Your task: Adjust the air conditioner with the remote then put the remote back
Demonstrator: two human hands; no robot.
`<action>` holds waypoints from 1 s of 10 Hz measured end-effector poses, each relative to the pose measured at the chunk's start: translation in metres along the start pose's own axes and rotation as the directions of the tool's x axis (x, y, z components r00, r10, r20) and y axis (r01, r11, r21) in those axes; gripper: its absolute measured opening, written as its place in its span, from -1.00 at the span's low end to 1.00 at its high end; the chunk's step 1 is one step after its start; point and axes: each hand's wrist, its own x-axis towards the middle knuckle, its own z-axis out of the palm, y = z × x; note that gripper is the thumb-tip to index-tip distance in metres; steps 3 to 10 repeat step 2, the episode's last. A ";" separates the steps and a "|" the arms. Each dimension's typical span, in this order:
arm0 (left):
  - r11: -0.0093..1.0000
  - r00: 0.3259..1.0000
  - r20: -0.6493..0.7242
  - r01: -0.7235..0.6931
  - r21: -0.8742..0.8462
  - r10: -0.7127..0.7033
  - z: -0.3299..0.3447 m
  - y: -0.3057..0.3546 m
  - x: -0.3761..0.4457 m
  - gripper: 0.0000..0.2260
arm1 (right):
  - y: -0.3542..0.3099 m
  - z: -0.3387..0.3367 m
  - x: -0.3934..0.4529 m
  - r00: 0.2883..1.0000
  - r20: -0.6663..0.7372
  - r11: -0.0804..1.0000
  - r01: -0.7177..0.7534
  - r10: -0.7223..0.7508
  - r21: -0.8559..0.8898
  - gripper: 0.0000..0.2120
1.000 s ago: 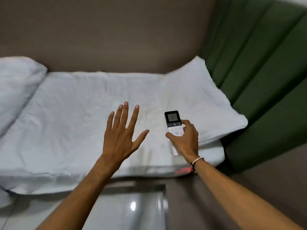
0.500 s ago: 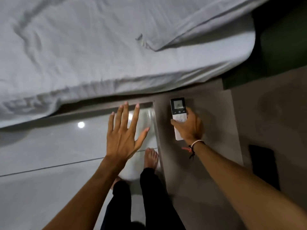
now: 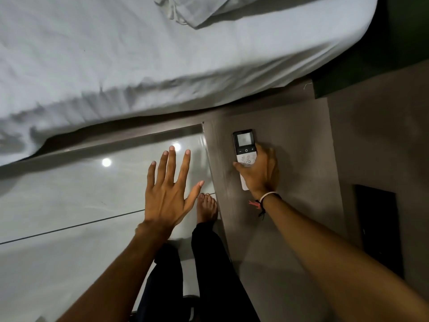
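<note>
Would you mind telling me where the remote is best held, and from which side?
Grip the remote by its long edges on the lower button half, from its bottom end, as the right hand does. It is slim and long, and this likely keeps the screen uncovered.

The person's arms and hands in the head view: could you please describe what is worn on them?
Both forearms are bare, with no sleeves in view. The left hand wears nothing: no ring, watch or band. The right hand has a thin pale cord bracelet at the wrist, beside a dark knotted string with a small reddish tassel hanging from it.
</note>
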 end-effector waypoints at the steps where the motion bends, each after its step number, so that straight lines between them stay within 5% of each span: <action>1: 1.000 1.000 0.020 -0.014 -0.005 0.014 -0.008 0.005 0.002 -0.27 | -0.004 -0.005 -0.005 1.000 0.012 0.999 0.005 -0.004 -0.040 -0.18; 10: 1.000 1.000 0.001 -0.011 -0.014 0.011 -0.017 0.005 0.000 -0.27 | -0.007 -0.010 -0.010 0.999 0.005 0.995 0.047 -0.046 -0.090 -0.08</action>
